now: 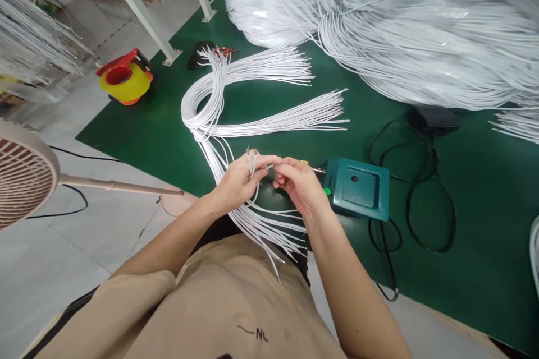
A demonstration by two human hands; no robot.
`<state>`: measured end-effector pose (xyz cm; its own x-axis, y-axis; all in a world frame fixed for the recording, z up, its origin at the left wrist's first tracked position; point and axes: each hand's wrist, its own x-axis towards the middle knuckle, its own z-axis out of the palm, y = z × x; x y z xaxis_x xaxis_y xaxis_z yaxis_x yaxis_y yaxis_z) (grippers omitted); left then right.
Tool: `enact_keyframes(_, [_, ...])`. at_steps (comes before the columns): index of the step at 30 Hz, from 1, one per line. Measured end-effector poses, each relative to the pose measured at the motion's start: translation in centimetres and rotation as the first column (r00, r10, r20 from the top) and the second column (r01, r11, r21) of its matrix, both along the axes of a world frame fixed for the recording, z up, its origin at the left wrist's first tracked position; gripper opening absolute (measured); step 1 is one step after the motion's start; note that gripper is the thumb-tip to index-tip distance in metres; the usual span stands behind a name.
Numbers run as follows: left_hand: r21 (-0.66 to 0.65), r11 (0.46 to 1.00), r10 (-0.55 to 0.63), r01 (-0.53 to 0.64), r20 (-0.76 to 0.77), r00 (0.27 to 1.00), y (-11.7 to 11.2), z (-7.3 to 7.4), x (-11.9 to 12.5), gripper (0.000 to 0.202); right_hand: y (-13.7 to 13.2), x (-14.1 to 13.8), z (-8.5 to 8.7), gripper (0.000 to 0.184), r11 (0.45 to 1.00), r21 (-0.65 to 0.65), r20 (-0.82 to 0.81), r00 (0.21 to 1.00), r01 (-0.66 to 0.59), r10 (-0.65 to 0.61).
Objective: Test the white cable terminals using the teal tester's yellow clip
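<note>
A great heap of white cables (421, 28) covers the far green table (484, 224), with a smaller looped bundle (219, 106) nearer. At the table's edge, beside the teal box (357, 188), the left hand (236, 182) pinches several wire ends (251, 160) upright, while the right hand (297, 182) has its fingers closed on a single wire (269, 166).

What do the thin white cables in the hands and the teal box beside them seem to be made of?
Thin white cables: likely plastic-sheathed wire; smooth, bending freely, bare tips showing. Teal box: probably moulded plastic; matte, rounded edges.
</note>
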<state>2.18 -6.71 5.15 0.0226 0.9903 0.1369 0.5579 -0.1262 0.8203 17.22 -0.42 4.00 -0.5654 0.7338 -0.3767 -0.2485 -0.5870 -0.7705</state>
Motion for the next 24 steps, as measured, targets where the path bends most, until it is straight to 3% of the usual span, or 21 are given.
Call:
enact_keyframes(2, [-0.004,1.000,-0.019,0.019,-0.020,1.000,0.1,-0.2,-0.1,0.036,0.2,0.0,-0.1,0.021,0.997,-0.064,-0.008,0.999,-0.052,0.052])
enact_keyframes(4, [-0.042,0.999,-0.030,0.031,0.034,0.999,0.3,-0.5,-0.1,0.036,0.3,0.1,-0.2,0.015,0.999,-0.044,0.024,0.999,-0.025,0.026])
enact_keyframes(7, [-0.105,0.994,-0.017,0.033,0.149,0.989,0.8,-0.9,-0.2,0.037,0.2,0.3,-0.2,0.022,0.981,0.172,0.130,0.985,0.090,-0.113])
enact_keyframes(12, [-0.201,0.975,-0.019,0.089,0.325,0.945,1.4,-1.3,-0.6,0.039,-0.3,0.2,-0.4,0.015,0.884,0.468,0.289,0.946,-0.004,-0.149])
enact_keyframes(14, [-0.276,0.953,0.008,0.124,0.435,0.900,1.5,-1.3,-0.9,0.043,-0.3,0.2,-0.5,0.016,0.817,0.574,0.358,0.913,-0.052,-0.193])
enact_keyframes(17, [-0.363,0.914,0.057,0.179,0.552,0.832,1.6,-1.3,-1.3,0.047,-0.2,0.2,-0.5,0.023,0.637,0.752,0.435,0.853,-0.170,-0.287])
enact_keyframes(20, [-0.396,0.900,0.093,0.182,0.583,0.807,1.6,-1.4,-1.6,0.048,-0.2,0.0,-0.5,0.027,0.353,0.865,0.489,0.752,-0.355,-0.442])
enact_keyframes(22, [-0.419,0.889,0.121,0.185,0.605,0.787,1.7,-1.5,-1.7,0.048,-0.2,-0.1,-0.6,0.029,0.140,0.844,0.503,0.671,-0.518,-0.544])
enact_keyframes(24, [-0.445,0.871,0.158,0.208,0.656,0.738,1.7,-1.7,-1.9,0.046,-0.2,-0.1,-0.7,0.032,-0.032,0.757,0.501,0.611,-0.653,-0.613])
